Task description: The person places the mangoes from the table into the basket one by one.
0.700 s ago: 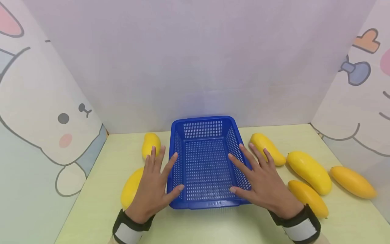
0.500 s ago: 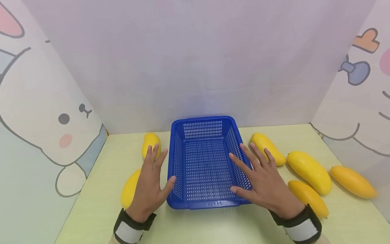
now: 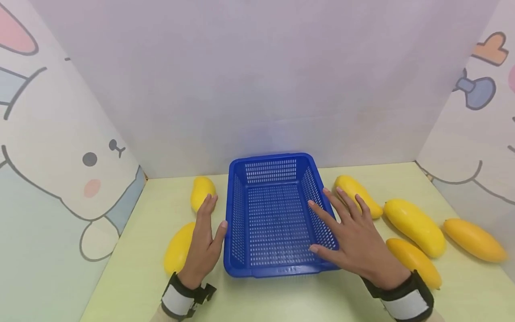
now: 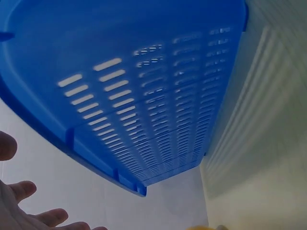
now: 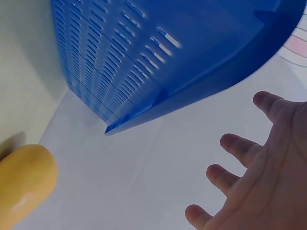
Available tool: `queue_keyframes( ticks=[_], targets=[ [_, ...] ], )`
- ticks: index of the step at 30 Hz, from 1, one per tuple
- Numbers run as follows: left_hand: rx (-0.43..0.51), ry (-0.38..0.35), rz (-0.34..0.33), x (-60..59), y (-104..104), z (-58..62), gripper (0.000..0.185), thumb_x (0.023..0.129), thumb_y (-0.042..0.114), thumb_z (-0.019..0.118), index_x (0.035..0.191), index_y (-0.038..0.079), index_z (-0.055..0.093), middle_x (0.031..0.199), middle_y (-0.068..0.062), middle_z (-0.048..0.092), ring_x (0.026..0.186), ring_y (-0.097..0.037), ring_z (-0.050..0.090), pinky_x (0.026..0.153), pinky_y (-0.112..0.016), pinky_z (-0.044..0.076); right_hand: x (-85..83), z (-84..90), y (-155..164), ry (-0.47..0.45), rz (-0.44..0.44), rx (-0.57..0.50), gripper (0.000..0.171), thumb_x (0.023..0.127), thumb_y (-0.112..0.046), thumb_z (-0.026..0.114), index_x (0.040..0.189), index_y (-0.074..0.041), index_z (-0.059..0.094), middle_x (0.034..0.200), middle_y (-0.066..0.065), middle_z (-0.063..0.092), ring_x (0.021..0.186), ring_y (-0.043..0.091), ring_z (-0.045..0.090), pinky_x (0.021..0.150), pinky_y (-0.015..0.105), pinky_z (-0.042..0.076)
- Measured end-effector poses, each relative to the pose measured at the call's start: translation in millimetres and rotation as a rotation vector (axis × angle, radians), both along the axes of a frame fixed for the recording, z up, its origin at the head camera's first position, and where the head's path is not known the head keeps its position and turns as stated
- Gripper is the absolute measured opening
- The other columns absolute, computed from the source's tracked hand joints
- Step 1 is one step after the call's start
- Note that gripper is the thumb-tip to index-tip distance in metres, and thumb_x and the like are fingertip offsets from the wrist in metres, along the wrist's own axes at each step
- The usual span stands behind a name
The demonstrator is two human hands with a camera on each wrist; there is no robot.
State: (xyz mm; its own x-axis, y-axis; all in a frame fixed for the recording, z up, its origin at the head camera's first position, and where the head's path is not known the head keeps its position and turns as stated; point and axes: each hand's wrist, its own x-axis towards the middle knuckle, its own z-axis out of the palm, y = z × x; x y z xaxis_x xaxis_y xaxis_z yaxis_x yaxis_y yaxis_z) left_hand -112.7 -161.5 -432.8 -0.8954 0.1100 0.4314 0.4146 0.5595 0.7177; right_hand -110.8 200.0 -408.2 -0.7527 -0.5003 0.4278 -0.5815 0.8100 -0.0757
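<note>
Hands first, from the head view: my left hand lies flat with fingers straight and close together, just outside the left wall of the blue basket, thumb out toward that wall, gripping nothing. It sits between the basket and two mangoes, the near-left mango right beside my palm and the far-left mango at my fingertips. My right hand is spread wide, fingers straight and fanned, over the basket's right rim, thumb reaching toward the near right corner, holding nothing either. Off its fingertips lies the mango by the right wall, and the orange mango lies just beside my wrist; two more sit farther right on the pale green table. The basket itself stands in the middle of the table. Against half a second ago, my left hand has drawn in and turned narrower, its fingers closed up and clear of the rim, while my right has barely shifted. Left wrist view now: the basket's slotted wall fills the picture from above, and my fingertips poke in at the lower left, loose and apart from the plastic. Right wrist view: my spread fingers hang below the basket's rim, not touching it, with a mango's rounded end at the lower left.
</note>
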Motion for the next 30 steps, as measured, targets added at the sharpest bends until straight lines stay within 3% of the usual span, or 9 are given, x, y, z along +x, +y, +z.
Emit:
queue_keyframes(
  ticks=[7,14,22,27,30],
  targets=[
    [0.033,-0.088,-0.005,-4.9,2,-10.0,0.060,0.107,0.018,0.045,0.161,0.008,0.022,0.168,-0.006,0.017,0.153,-0.025,0.017,0.119,-0.058,0.020,0.0,0.5,-1,-0.009,0.012,-0.006,0.089,0.087,-0.070,0.059,0.161,-0.030,0.029,0.165,0.015,0.022,0.152,0.041,0.010,0.117,0.066,0.007],
    [0.183,-0.177,-0.020,-7.8,5,-14.6,0.061,0.107,0.016,0.045,0.162,0.015,0.018,0.167,-0.007,0.021,0.151,-0.029,0.026,0.116,-0.053,0.029,-0.1,0.3,-2,0.009,0.007,-0.013,0.088,0.087,-0.070,0.058,0.161,-0.029,0.031,0.164,0.016,0.024,0.152,0.041,0.012,0.116,0.066,0.009],
    [0.361,-0.396,-0.028,-11.1,6,-19.1,0.069,0.108,0.030,0.044,0.163,0.014,0.006,0.165,-0.020,0.021,0.149,-0.037,0.026,0.117,-0.054,0.025,-0.8,0.1,-1,0.012,0.003,-0.012,0.088,0.087,-0.070,0.058,0.161,-0.029,0.031,0.164,0.017,0.024,0.151,0.042,0.013,0.117,0.065,0.007],
    [0.466,-0.541,-0.051,-12.8,5,-19.1,0.072,0.108,0.037,0.044,0.164,0.019,0.003,0.167,-0.016,0.016,0.152,-0.033,0.021,0.119,-0.055,0.020,-1.2,0.2,0,0.009,0.000,-0.010,0.088,0.088,-0.070,0.057,0.161,-0.029,0.031,0.165,0.016,0.023,0.151,0.042,0.013,0.118,0.064,0.005],
    [0.494,-0.592,-0.069,-13.8,5,-19.7,0.075,0.107,0.039,0.044,0.164,0.018,0.001,0.168,-0.016,0.014,0.153,-0.033,0.018,0.119,-0.057,0.018,-1.5,-0.3,0,0.008,-0.001,-0.014,0.087,0.088,-0.071,0.056,0.161,-0.030,0.031,0.165,0.016,0.024,0.151,0.042,0.014,0.119,0.062,0.003]
  ],
)
